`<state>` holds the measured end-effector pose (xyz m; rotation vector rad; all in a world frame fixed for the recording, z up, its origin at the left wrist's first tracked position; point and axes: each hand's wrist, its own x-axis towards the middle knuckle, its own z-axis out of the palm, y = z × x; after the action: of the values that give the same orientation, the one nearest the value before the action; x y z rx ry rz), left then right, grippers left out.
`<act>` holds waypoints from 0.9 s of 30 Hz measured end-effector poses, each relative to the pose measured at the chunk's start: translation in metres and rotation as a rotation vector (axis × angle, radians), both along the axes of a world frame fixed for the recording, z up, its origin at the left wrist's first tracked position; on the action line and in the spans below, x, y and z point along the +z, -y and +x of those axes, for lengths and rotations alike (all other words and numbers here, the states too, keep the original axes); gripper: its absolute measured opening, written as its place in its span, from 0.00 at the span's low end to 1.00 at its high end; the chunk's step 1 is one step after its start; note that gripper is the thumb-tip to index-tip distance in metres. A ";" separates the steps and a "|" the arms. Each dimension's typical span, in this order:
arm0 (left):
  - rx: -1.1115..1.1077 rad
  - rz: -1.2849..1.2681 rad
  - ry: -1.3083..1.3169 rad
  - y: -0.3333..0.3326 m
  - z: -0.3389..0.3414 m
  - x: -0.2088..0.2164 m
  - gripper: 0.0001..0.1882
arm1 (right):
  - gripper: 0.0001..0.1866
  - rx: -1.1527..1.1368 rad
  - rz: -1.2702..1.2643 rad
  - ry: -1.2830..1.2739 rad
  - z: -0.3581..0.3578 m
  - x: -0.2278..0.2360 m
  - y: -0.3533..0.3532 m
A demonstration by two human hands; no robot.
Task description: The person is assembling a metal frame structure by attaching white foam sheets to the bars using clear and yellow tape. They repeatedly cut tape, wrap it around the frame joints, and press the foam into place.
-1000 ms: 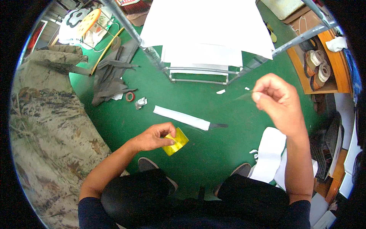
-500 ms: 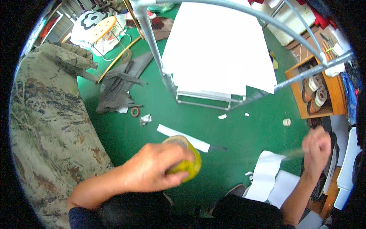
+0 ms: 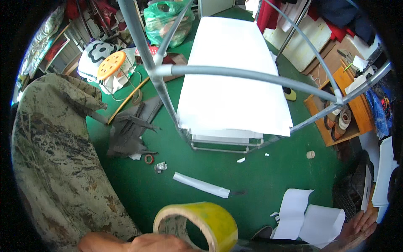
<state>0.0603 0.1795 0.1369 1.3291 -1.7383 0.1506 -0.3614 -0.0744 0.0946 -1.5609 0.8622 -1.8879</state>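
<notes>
A yellow roll of tape [image 3: 197, 224] fills the bottom middle of the view, close to the camera. My left hand [image 3: 138, 242] grips it from below, at the lower edge of the picture. A clear strip of tape [image 3: 289, 245] stretches from the roll to the right along the bottom edge. My right hand [image 3: 359, 229] is at the lower right corner and pinches the far end of that strip. Only its fingers show.
A green floor [image 3: 268, 176] carries a white strip [image 3: 201, 185], white paper sheets [image 3: 310, 214], a small red ring [image 3: 148, 158] and grey scraps [image 3: 130, 126]. A grey pipe frame [image 3: 235, 73] stands over stacked white boards [image 3: 233, 92]. Camouflage cloth [image 3: 54, 168] lies left, a wooden shelf [image 3: 344, 117] right.
My left hand lifted the yellow roll up close to the camera. My right hand dropped to the lower right, drawing tape out from the roll. The view shifted forward.
</notes>
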 end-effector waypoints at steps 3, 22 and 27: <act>0.039 -0.066 -0.114 0.002 -0.011 0.003 0.13 | 0.13 0.524 0.060 0.240 0.081 0.046 -0.028; -0.267 -0.010 -0.364 -0.008 0.008 0.011 0.10 | 0.12 0.523 0.036 0.104 0.070 0.036 -0.028; -0.132 -0.073 -0.107 -0.036 0.037 -0.027 0.09 | 0.14 0.389 0.077 -0.103 0.010 0.000 0.004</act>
<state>0.0970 0.2157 0.1096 1.1457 -1.7077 0.0671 -0.3517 -0.0780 0.0948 -1.6513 0.6108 -1.4937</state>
